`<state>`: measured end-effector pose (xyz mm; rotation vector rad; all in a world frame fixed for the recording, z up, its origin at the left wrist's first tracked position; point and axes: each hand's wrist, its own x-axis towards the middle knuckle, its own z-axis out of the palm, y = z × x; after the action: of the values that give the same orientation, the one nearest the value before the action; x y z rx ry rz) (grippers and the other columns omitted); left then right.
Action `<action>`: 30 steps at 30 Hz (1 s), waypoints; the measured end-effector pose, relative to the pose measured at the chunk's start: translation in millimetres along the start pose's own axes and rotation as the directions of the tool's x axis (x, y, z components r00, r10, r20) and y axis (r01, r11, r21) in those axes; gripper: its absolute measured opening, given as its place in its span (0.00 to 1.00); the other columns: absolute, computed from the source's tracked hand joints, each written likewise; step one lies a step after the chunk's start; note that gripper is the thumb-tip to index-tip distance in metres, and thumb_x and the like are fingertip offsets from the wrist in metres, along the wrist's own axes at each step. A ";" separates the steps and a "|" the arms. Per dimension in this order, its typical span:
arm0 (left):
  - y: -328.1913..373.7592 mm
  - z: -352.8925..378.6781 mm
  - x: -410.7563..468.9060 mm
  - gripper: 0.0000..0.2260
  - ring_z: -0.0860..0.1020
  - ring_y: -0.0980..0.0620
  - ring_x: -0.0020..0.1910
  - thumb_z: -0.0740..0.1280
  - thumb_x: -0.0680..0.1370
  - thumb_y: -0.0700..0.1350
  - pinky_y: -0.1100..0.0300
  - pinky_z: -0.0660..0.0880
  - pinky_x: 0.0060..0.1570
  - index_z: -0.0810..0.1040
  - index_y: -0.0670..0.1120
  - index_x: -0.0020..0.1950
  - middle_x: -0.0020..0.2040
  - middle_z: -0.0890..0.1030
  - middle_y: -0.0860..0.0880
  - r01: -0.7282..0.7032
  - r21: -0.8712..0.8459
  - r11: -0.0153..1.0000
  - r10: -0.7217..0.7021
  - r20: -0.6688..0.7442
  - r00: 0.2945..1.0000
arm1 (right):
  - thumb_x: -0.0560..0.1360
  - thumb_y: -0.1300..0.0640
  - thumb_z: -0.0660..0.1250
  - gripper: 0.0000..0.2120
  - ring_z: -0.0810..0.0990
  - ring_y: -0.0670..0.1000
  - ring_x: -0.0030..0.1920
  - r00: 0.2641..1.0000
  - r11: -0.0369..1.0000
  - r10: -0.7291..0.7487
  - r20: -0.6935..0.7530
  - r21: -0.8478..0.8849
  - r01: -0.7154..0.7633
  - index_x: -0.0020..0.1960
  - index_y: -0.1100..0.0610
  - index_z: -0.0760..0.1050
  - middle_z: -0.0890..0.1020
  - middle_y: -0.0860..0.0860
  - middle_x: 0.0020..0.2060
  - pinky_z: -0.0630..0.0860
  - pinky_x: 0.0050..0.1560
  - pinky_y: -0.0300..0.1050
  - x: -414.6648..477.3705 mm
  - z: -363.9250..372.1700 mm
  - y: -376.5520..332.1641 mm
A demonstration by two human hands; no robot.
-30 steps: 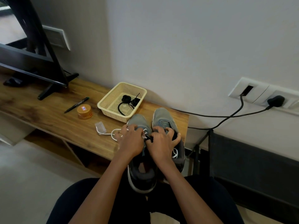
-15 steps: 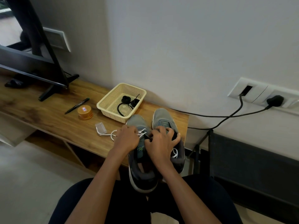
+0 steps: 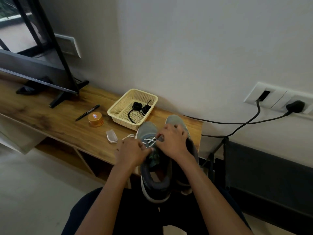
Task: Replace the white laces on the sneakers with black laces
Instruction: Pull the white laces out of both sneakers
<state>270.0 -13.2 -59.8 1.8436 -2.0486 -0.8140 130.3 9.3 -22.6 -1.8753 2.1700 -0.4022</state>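
Now | left hand (image 3: 131, 152) pinches thin white lace (image 3: 149, 141) | right hand (image 3: 172, 141) pinches same lace | grey sneaker (image 3: 155, 180)

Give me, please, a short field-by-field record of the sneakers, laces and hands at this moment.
nearer sneaker: heel past the wooden shelf edge, white lace still crossed over its front
farther sneaker: beside it, mostly hidden
left hand: pinches the white lace
right hand: pinches the white lace higher up
black laces: in the yellow basket, untouched
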 end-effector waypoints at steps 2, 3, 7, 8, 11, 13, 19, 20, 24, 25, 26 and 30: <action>0.4 0.4 1.1 0.13 0.71 0.48 0.61 0.72 0.68 0.60 0.51 0.62 0.61 0.77 0.53 0.34 0.53 0.77 0.49 0.008 0.048 0.999 -0.009 0.012 1.000 | 0.74 0.53 0.66 0.10 0.59 0.56 0.68 0.997 0.994 -0.075 0.017 -0.073 0.076 0.55 0.49 0.80 0.71 0.49 0.64 0.55 0.66 0.55 4.2 5.1 -4.5; 2.5 -2.3 1.0 0.12 0.69 0.47 0.64 0.72 0.69 0.59 0.51 0.60 0.63 0.80 0.52 0.36 0.57 0.77 0.49 0.018 0.061 0.998 -0.019 0.023 1.000 | 0.74 0.54 0.65 0.11 0.58 0.57 0.69 0.994 0.990 -0.096 0.044 -0.099 0.100 0.55 0.49 0.80 0.70 0.50 0.65 0.54 0.67 0.57 4.6 9.6 -7.3; 4.5 -10.8 5.8 0.11 0.63 0.50 0.71 0.69 0.74 0.54 0.55 0.54 0.69 0.84 0.49 0.50 0.69 0.72 0.49 -0.033 0.081 0.996 0.025 0.093 0.995 | 0.75 0.55 0.65 0.10 0.55 0.58 0.71 0.987 0.981 -0.140 0.074 -0.128 0.149 0.55 0.51 0.80 0.68 0.50 0.67 0.50 0.69 0.58 3.1 24.0 -11.2; 2.6 -11.4 6.2 0.11 0.64 0.51 0.70 0.70 0.74 0.53 0.56 0.54 0.69 0.84 0.49 0.50 0.67 0.73 0.49 -0.041 0.060 0.997 0.036 0.096 0.995 | 0.75 0.54 0.66 0.10 0.55 0.58 0.71 0.987 0.980 -0.142 0.071 -0.131 0.151 0.54 0.52 0.80 0.68 0.50 0.67 0.50 0.69 0.58 4.3 24.7 -10.1; -2.6 -11.2 8.1 0.10 0.70 0.51 0.67 0.74 0.70 0.53 0.55 0.60 0.66 0.85 0.48 0.44 0.57 0.81 0.47 0.004 -0.007 1.000 -0.003 0.076 0.997 | 0.74 0.53 0.66 0.09 0.57 0.56 0.69 0.991 0.982 -0.131 0.037 -0.130 0.135 0.52 0.52 0.81 0.70 0.49 0.64 0.52 0.68 0.56 5.6 24.0 -8.7; -5.6 -10.0 8.7 0.11 0.71 0.50 0.66 0.75 0.67 0.56 0.53 0.64 0.65 0.84 0.51 0.41 0.57 0.81 0.47 0.035 -0.006 0.999 -0.035 0.078 0.996 | 0.74 0.53 0.66 0.08 0.60 0.55 0.67 0.996 0.993 -0.090 -0.024 -0.084 0.088 0.51 0.51 0.81 0.73 0.49 0.62 0.57 0.64 0.52 5.9 23.6 -9.1; -8.4 -5.2 14.4 0.27 0.74 0.46 0.61 0.75 0.59 0.66 0.50 0.70 0.60 0.84 0.47 0.46 0.61 0.79 0.48 0.139 0.027 0.990 -0.141 0.101 0.985 | 0.74 0.57 0.68 0.04 0.67 0.56 0.59 0.907 0.929 0.327 -0.265 0.266 -0.258 0.43 0.55 0.81 0.78 0.51 0.51 0.66 0.57 0.48 15.5 8.5 11.7; -7.7 -4.4 14.8 0.25 0.74 0.47 0.61 0.75 0.60 0.66 0.53 0.69 0.58 0.84 0.47 0.45 0.61 0.79 0.48 0.138 0.038 0.990 -0.141 0.108 0.984 | 0.74 0.58 0.68 0.04 0.68 0.57 0.59 0.906 0.913 0.353 -0.236 0.301 -0.277 0.41 0.55 0.81 0.79 0.52 0.50 0.67 0.58 0.49 16.8 7.2 13.8; -4.1 -1.8 13.0 0.15 0.74 0.50 0.59 0.75 0.63 0.63 0.54 0.66 0.60 0.81 0.53 0.35 0.48 0.82 0.51 0.119 0.034 0.992 -0.122 0.096 0.988 | 0.73 0.60 0.66 0.09 0.63 0.56 0.64 0.975 0.970 0.153 -0.161 0.215 -0.117 0.51 0.52 0.79 0.73 0.49 0.59 0.62 0.63 0.50 13.9 1.8 10.7; -4.6 -1.5 13.1 0.14 0.74 0.50 0.58 0.76 0.63 0.62 0.54 0.66 0.61 0.79 0.53 0.32 0.47 0.82 0.51 0.120 0.031 0.992 -0.122 0.095 0.988 | 0.72 0.60 0.66 0.10 0.61 0.55 0.65 0.986 0.984 0.071 -0.148 0.174 -0.045 0.51 0.51 0.79 0.71 0.48 0.61 0.60 0.64 0.51 12.3 -0.5 9.0; -5.2 -1.2 13.5 0.15 0.75 0.50 0.57 0.76 0.63 0.62 0.54 0.67 0.60 0.77 0.53 0.30 0.46 0.82 0.51 0.129 0.029 0.991 -0.131 0.105 0.986 | 0.72 0.59 0.67 0.10 0.59 0.54 0.67 0.993 0.993 0.000 -0.118 0.114 0.013 0.51 0.50 0.80 0.70 0.47 0.63 0.58 0.66 0.52 10.4 -2.2 7.5; -8.2 1.2 18.8 0.21 0.76 0.48 0.57 0.73 0.62 0.67 0.52 0.69 0.58 0.74 0.51 0.32 0.48 0.82 0.47 0.115 0.094 0.989 -0.126 0.120 0.985 | 0.73 0.54 0.68 0.10 0.54 0.56 0.72 0.987 0.989 -0.089 0.132 -0.102 0.103 0.53 0.48 0.81 0.67 0.48 0.69 0.50 0.69 0.57 1.8 4.8 0.1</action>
<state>273.2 -31.5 -68.6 2.0282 -2.0948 -0.9069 131.7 7.3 -27.1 -2.0104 2.0622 -0.1803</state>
